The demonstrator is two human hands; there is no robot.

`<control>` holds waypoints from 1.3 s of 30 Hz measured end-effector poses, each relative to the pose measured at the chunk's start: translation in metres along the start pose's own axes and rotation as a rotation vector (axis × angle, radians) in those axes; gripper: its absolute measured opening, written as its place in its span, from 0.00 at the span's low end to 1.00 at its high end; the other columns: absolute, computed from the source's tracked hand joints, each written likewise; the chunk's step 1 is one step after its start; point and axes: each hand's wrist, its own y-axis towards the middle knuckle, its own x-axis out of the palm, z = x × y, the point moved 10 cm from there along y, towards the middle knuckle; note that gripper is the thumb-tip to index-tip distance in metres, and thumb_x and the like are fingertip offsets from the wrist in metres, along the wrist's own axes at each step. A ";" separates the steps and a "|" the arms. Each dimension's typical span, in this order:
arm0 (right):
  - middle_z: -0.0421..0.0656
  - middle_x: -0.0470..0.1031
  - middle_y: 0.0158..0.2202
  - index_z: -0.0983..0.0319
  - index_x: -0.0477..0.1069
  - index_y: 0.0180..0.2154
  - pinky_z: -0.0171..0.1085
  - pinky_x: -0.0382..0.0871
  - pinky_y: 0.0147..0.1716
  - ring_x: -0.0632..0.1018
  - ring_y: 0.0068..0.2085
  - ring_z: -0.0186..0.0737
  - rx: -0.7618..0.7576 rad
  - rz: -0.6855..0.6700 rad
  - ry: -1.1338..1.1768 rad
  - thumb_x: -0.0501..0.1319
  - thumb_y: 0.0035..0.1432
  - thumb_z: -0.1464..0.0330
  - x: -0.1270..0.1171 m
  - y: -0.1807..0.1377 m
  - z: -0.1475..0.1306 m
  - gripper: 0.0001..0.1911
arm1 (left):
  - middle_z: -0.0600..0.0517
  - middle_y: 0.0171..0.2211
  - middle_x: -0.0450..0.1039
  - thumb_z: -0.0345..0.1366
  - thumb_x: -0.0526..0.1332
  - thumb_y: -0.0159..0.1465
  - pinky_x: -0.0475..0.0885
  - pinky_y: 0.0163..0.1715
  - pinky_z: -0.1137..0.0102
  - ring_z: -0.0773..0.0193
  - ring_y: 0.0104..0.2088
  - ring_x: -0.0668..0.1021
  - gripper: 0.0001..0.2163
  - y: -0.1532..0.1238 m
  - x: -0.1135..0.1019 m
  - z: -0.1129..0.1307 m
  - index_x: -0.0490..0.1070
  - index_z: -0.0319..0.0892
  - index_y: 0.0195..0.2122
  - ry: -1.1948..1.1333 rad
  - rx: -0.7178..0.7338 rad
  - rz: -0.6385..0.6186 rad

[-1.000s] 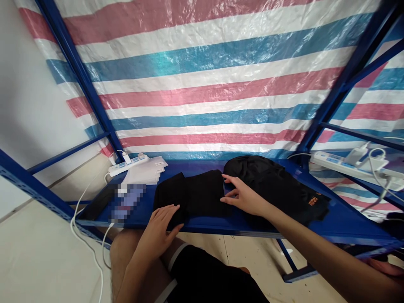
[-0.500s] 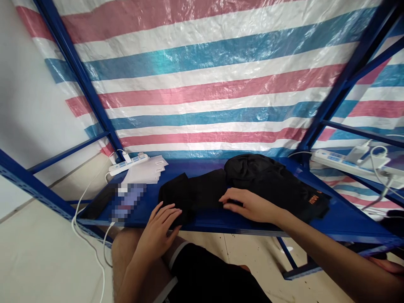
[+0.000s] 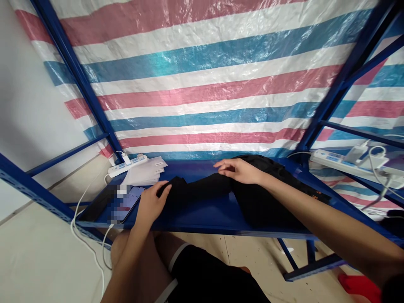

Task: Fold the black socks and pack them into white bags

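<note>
Black shorts cover your lap at the near edge, with the pale tiled floor [image 3: 41,256] to the left. Beyond them runs the blue metal shelf [image 3: 205,212]. Your left hand [image 3: 150,203] rests on it, fingers curled over the left end of the black folded cloth [image 3: 195,189], pinching its edge. Just left of that hand lies a dark smartphone [image 3: 124,204] with a lit screen. The cloth stretches right across the middle of the shelf into a larger heap of black fabric [image 3: 268,198], which bears a small orange mark near its right end. Your right hand [image 3: 238,169] hovers over the far edge of the cloth, fingers loosely spread and pointing left; you cannot tell whether it touches. Farther left sit white paper slips [image 3: 145,170] and a white power strip [image 3: 128,164]. A pink, white and blue striped plastic tarp [image 3: 202,75] hangs behind.
</note>
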 end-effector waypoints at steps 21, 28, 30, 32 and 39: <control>0.61 0.73 0.61 0.67 0.73 0.64 0.56 0.66 0.66 0.73 0.63 0.62 -0.131 -0.002 -0.538 0.59 0.73 0.49 0.128 0.058 0.016 0.32 | 0.42 0.68 0.68 0.45 0.64 0.73 0.80 0.54 0.56 0.51 0.57 0.81 0.27 -0.077 0.039 0.012 0.61 0.50 0.71 -0.060 0.028 -0.140; 0.53 0.73 0.65 0.56 0.74 0.66 0.58 0.64 0.69 0.71 0.66 0.58 -0.336 -0.079 -0.237 0.68 0.66 0.47 0.156 0.051 -0.010 0.33 | 0.45 0.71 0.67 0.26 0.63 0.67 0.64 0.72 0.40 0.43 0.74 0.65 0.38 -0.144 0.053 0.084 0.55 0.52 0.77 0.191 0.546 -0.235; 0.51 0.74 0.65 0.54 0.75 0.64 0.57 0.63 0.69 0.72 0.65 0.57 -0.379 -0.128 -0.135 0.71 0.63 0.47 0.160 0.047 -0.022 0.33 | 0.48 0.65 0.75 0.21 0.58 0.65 0.70 0.69 0.44 0.49 0.68 0.74 0.37 -0.140 0.051 0.092 0.61 0.55 0.74 0.121 0.571 -0.246; 0.48 0.78 0.62 0.52 0.78 0.61 0.54 0.64 0.68 0.75 0.63 0.55 -0.371 -0.176 0.011 0.71 0.62 0.48 0.160 0.045 -0.026 0.30 | 0.49 0.60 0.79 0.23 0.58 0.67 0.77 0.63 0.50 0.51 0.61 0.81 0.31 -0.122 0.040 0.095 0.66 0.56 0.70 -0.005 0.518 -0.223; 0.47 0.84 0.47 0.59 0.81 0.48 0.47 0.77 0.50 0.82 0.50 0.53 0.122 0.102 0.745 0.51 0.70 0.37 0.132 0.063 0.043 0.36 | 0.51 0.46 0.84 0.49 0.57 0.75 0.81 0.47 0.64 0.54 0.48 0.85 0.15 0.011 0.048 0.025 0.77 0.48 0.53 -0.232 -0.050 -0.195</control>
